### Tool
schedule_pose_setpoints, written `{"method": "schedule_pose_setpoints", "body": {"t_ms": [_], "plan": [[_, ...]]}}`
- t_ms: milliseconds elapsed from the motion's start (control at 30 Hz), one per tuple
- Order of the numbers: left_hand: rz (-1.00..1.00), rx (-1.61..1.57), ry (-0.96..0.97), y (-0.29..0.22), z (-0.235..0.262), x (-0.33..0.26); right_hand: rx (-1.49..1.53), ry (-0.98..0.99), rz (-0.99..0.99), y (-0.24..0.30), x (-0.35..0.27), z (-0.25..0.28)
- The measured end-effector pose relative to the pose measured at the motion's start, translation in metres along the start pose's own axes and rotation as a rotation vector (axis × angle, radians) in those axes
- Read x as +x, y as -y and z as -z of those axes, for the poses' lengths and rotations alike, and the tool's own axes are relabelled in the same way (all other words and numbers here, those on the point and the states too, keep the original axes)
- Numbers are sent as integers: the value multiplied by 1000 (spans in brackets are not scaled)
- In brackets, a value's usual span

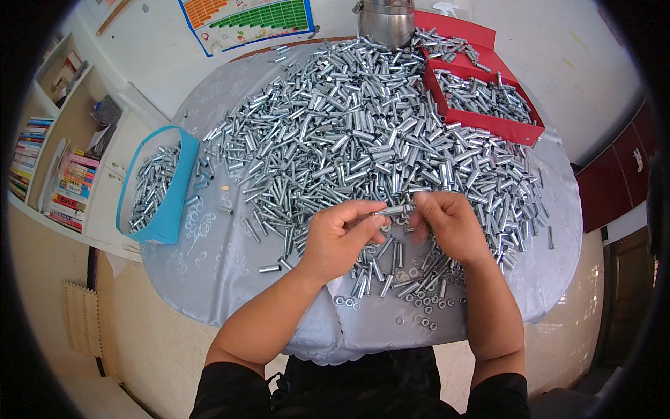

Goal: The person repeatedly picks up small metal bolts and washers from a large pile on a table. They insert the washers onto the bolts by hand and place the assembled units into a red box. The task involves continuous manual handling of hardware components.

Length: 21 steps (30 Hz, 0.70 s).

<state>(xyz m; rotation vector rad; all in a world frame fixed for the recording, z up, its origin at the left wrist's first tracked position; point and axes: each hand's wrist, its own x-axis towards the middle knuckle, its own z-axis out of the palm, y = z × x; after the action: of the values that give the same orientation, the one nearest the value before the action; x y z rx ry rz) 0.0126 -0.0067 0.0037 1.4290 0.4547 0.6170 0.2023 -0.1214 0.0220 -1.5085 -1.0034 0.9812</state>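
Observation:
Between my two hands lies a silvery expansion bolt [395,210], held level above the front of a large heap. My left hand [340,236] pinches one end between thumb and fingers. Thumb and fingers of my right hand [449,225] close on the other end; the small parts there are partly hidden. The heap of metal sleeves and bolts [349,119] spreads behind and around both hands. Loose hex nuts [427,323] and flat washers [412,274] lie near the table's front edge, below my right hand.
The round table wears a silvery patterned cloth [223,279]. On the left stands a blue box [167,222] of metal parts, on the right a red box [488,124] full of them. A metal pot [387,24] is at the back. Bookshelves [59,160] stand left.

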Motion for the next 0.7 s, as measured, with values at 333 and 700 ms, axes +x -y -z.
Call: {"method": "schedule_pose_setpoints", "body": {"t_ms": [333, 700], "plan": [[4, 32, 27, -2, -2, -2, 41, 25, 27, 0, 2, 0], [-85, 65, 35, 2, 1, -1, 251, 68, 64, 5, -1, -5]]}}
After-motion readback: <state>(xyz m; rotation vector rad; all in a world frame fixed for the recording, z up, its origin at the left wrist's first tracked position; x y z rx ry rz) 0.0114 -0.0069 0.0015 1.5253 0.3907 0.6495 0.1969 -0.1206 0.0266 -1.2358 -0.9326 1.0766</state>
